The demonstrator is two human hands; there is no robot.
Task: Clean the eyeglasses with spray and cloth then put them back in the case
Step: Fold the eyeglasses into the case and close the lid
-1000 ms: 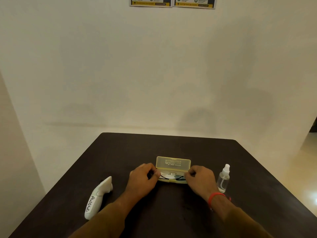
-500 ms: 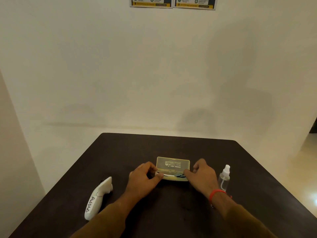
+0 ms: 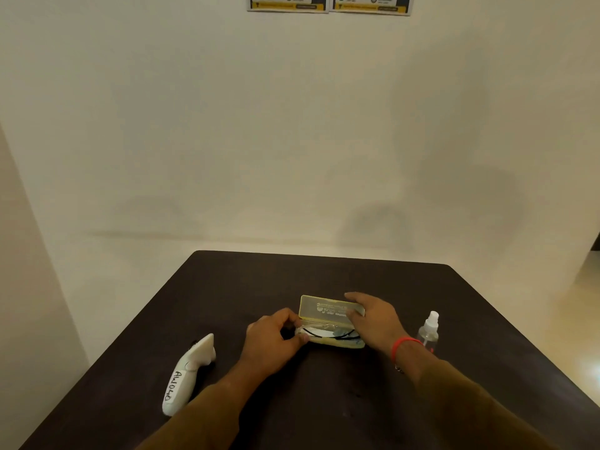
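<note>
A translucent yellow eyeglass case [image 3: 324, 311] stands open in the middle of the dark table [image 3: 324, 277], its lid upright. Black-framed eyeglasses [image 3: 328, 332] lie inside the lower tray on a pale cloth. My left hand [image 3: 276, 339] pinches the left end of the case's tray. My right hand [image 3: 373, 319] rests on the right end of the lid, thumb on its front and fingers over its top edge. A small clear spray bottle [image 3: 429, 329] with a white nozzle stands just right of my right wrist.
A white handheld controller [image 3: 186, 375] with handwriting on it lies on the table at the left. A pale wall rises behind the table, with two posters [image 3: 328, 3] at the top edge of the view.
My right hand moved from the tray's right end up onto the lid's right end. The lid dipped lower half a second ago and now stands upright again.
</note>
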